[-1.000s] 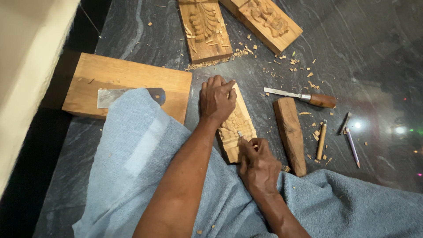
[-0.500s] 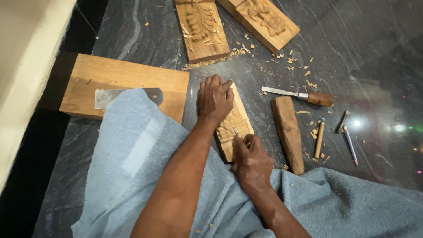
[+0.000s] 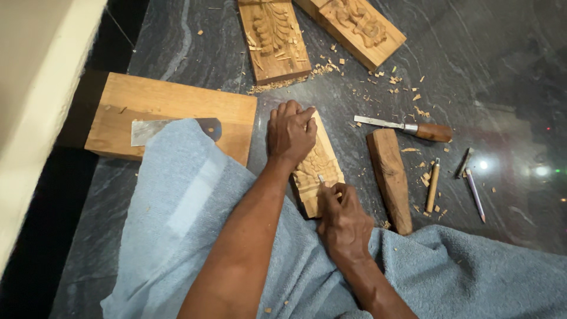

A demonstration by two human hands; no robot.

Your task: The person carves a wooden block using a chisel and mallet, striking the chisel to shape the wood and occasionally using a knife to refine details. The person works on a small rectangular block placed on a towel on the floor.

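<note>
A small carved wooden block (image 3: 322, 171) lies on the dark stone floor. My left hand (image 3: 289, 133) presses down over its far end and grips it. My right hand (image 3: 342, 221) is closed around a small carving tool (image 3: 322, 179) whose metal tip touches the carving near the block's near end. Most of the tool is hidden inside my fist. A blue-grey towel (image 3: 195, 218) covers my lap beneath both arms.
A wooden mallet-like piece (image 3: 390, 177) lies right of the block. A wood-handled chisel (image 3: 407, 127), a thin wooden tool (image 3: 433, 184) and two slim tools (image 3: 472, 189) lie further right. Two carved panels (image 3: 274, 35) (image 3: 357, 26) sit at the top, a plank with a metal blade (image 3: 171, 118) at left. Wood chips are scattered around.
My right hand has shifted slightly along the block with the tool. The left hand stays pressed on the far end.
</note>
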